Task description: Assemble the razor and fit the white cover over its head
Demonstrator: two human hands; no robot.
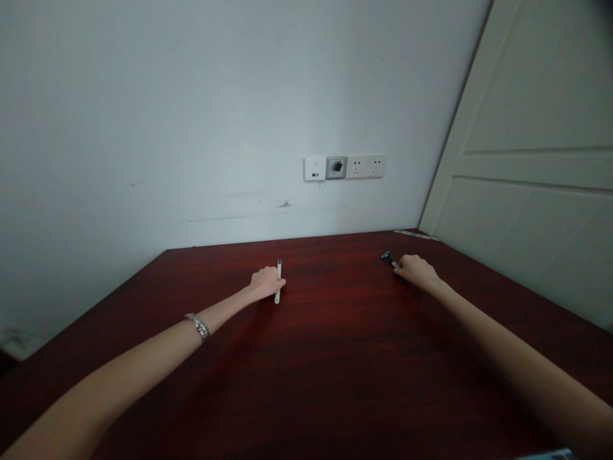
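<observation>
My left hand (266, 282) rests on the dark red wooden table (335, 358) with its fingers curled over the middle of a slim white stick-shaped object (278, 268), which lies pointing away from me. My right hand (417, 269) is farther right, fingers closed round the handle of a small dark razor (385, 257) whose head sticks out to the left of the hand. A metal bracelet (198, 326) is on my left wrist.
A white wall stands behind the table, with a row of wall sockets and a switch (345, 167). A pale panelled door (536, 166) runs along the table's right side. A thin strip (414, 234) lies at the far right corner.
</observation>
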